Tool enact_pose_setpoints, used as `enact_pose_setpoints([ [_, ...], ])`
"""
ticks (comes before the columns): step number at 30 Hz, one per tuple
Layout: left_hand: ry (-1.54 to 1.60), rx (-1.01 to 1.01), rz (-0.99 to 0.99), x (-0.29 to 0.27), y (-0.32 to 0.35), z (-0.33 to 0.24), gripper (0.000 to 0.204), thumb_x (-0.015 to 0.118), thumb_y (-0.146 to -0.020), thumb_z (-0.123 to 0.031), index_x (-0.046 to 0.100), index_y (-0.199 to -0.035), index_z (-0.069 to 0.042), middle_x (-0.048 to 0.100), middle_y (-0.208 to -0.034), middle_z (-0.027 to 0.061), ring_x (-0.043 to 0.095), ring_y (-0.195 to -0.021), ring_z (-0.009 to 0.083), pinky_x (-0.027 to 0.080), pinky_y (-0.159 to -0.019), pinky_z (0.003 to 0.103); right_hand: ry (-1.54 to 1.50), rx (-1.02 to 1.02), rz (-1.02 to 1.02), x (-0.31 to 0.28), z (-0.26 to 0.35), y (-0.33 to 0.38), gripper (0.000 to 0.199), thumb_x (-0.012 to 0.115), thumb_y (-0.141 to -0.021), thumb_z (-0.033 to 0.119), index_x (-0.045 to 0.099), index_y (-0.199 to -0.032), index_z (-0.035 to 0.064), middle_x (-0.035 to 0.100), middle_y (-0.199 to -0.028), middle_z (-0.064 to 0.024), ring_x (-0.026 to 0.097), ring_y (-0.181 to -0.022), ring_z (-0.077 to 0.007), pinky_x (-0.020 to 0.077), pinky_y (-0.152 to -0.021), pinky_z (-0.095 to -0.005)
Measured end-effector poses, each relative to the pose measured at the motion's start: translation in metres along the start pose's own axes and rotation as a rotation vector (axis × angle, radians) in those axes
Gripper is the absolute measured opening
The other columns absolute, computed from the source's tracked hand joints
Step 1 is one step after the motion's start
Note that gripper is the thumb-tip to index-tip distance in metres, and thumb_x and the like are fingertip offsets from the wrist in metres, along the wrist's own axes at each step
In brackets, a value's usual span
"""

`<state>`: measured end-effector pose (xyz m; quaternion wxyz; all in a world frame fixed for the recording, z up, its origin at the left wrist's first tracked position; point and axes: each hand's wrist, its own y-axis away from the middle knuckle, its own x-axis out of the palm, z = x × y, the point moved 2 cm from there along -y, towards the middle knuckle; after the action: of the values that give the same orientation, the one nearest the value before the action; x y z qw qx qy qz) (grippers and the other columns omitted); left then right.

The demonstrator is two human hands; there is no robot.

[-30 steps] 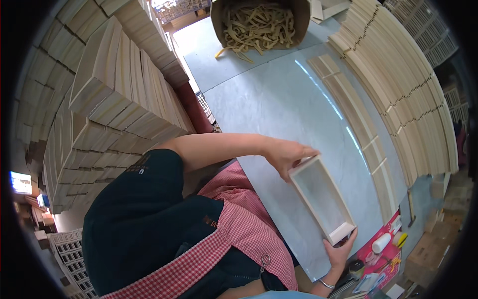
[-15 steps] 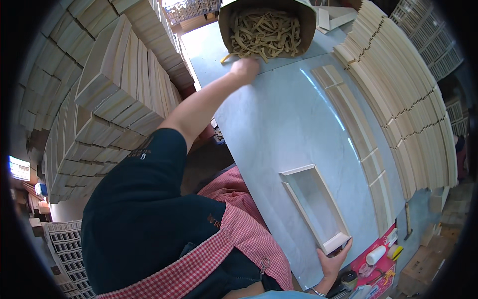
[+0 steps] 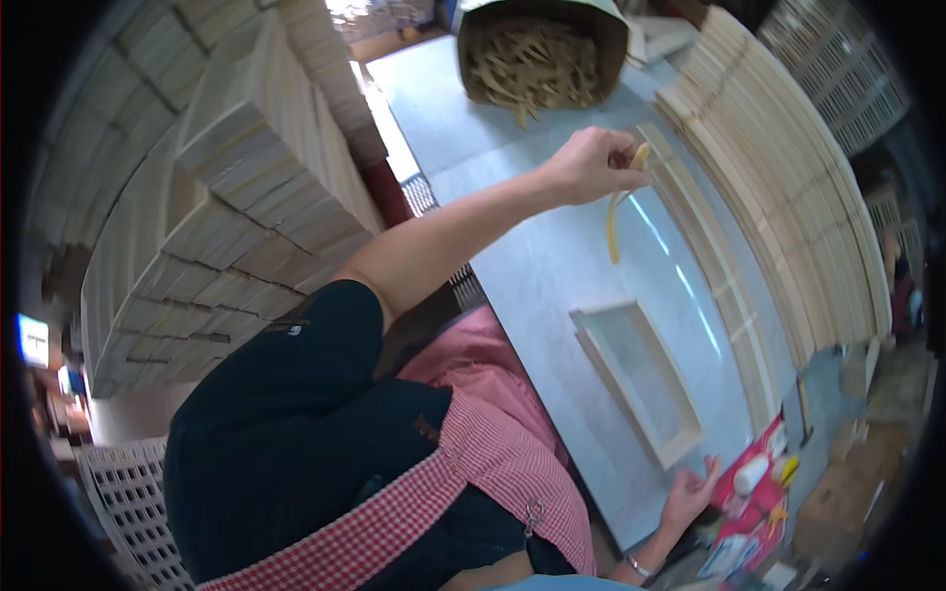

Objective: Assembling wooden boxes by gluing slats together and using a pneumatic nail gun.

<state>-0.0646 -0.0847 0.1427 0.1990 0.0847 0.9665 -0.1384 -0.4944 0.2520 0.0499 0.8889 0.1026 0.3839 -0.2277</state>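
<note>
Nearest, just beyond the near end of the desk, the right hand has let go of the wooden frame; its grip is loose, thumb and fingers spread, seemingly apart from the wood; beside it, off the desk's near right corner, lies a pink sheet with a white bottle.

The frame rests flat on the desk toward the near end, its long sides running roughly along the desk's left edge; neither hand steadies it now.

Farther on, the left hand has come away from the far end; its grip pinches a yellow strip between thumb and fingers, one end dangling above the desk; so attention has passed from the frame to the strip, which does not touch the frame.

Wooden slats line the right edge; at the far end a brown box holds more pale strips.
</note>
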Motion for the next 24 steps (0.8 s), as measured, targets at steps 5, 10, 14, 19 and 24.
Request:
enact_pose_setpoints([
  [5,0.408,0.194,0.622,0.065,0.063,-0.077,0.011,0.076,-0.089,-0.012,0.068,-0.084,-0.005,0.065,-0.079,0.0004,0.052,-0.067,0.0105,0.045,-0.062,0.025,-0.149,-0.281,-0.146,0.036,0.134,0.015,0.059,0.071,-0.081,0.001,0.055,-0.137,-0.0017,0.063,-0.131,-0.015,0.061,-0.112,-0.0264,0.0485,-0.1,-0.0369],
  [10,0.301,0.282,0.842,0.115,0.117,-0.1,0.011,0.077,-0.087,-0.009,0.068,-0.082,-0.005,0.063,-0.073,0.0013,0.051,-0.062,0.0102,0.042,-0.059,0.022,-0.526,-0.405,0.104,0.073,0.199,0.036,0.032,0.075,-0.08,0.0,0.066,-0.111,0.0034,0.066,-0.111,-0.0102,0.061,-0.091,-0.0225,0.0471,-0.093,-0.0357],
  [14,0.296,0.113,1.024,0.105,0.114,-0.086,0.011,0.077,-0.087,-0.008,0.068,-0.081,-0.004,0.06,-0.066,0.0009,0.046,-0.056,0.0098,0.038,-0.055,0.023,-0.658,-0.263,0.223,0.076,0.182,0.053,0.02,0.074,-0.083,0.001,0.067,-0.101,0.0041,0.067,-0.097,-0.0075,0.057,-0.077,-0.0198,0.0473,-0.091,-0.0356],
  [19,0.29,0.152,1.287,0.087,0.102,-0.052,0.024,0.081,-0.082,-0.017,0.064,-0.073,-0.004,0.055,-0.064,-0.0011,0.039,-0.054,0.0121,0.033,-0.052,0.027,-0.713,-0.482,0.49,0.06,0.182,0.056,0.01,0.073,-0.086,0.004,0.068,-0.095,0.0054,0.065,-0.082,-0.0028,0.05,-0.065,-0.0177,0.0461,-0.089,-0.0349],
  [24,-0.093,0.613,0.979,0.07,0.079,-0.033,0.035,0.08,-0.085,-0.029,0.058,-0.066,-0.009,0.049,-0.056,-0.0035,0.042,-0.051,0.0173,0.044,-0.071,0.033,-0.161,-0.719,0.418,0.028,0.156,0.029,0.023,0.079,-0.084,0.03,0.063,-0.079,0.0137,0.058,-0.072,0.0026,0.05,-0.07,-0.018,0.0416,-0.091,-0.0376],
])
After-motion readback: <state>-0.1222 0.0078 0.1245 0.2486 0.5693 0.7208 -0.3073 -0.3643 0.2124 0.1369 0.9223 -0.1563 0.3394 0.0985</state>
